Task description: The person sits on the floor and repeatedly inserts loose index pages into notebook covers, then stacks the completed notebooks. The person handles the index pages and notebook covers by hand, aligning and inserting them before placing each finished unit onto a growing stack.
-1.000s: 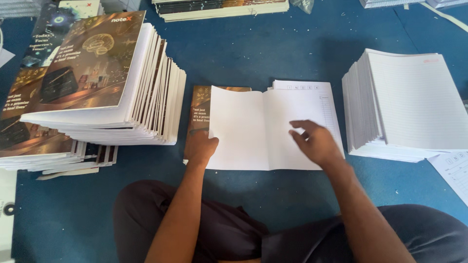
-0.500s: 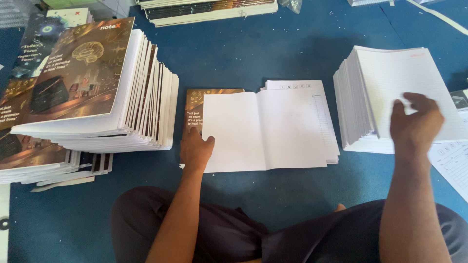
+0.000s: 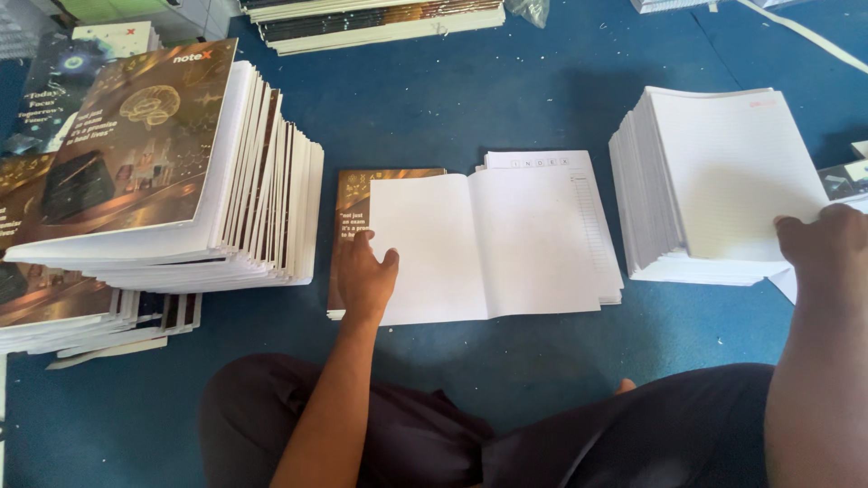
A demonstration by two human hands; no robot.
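Sitting cross-legged on a blue floor, a person presses the left hand flat — fingers loose, gripping nothing — on the left edge of an open notebook lying straight ahead. The right hand rests on the near corner of a stack of white ruled page blocks to the right; whether its grip has closed on a sheet cannot be told. Finished brown-covered notebooks are piled at left.

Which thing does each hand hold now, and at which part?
The left hand presses flat on the open notebook's left edge. The right hand touches the white page stack's near right corner; a grip cannot be told.
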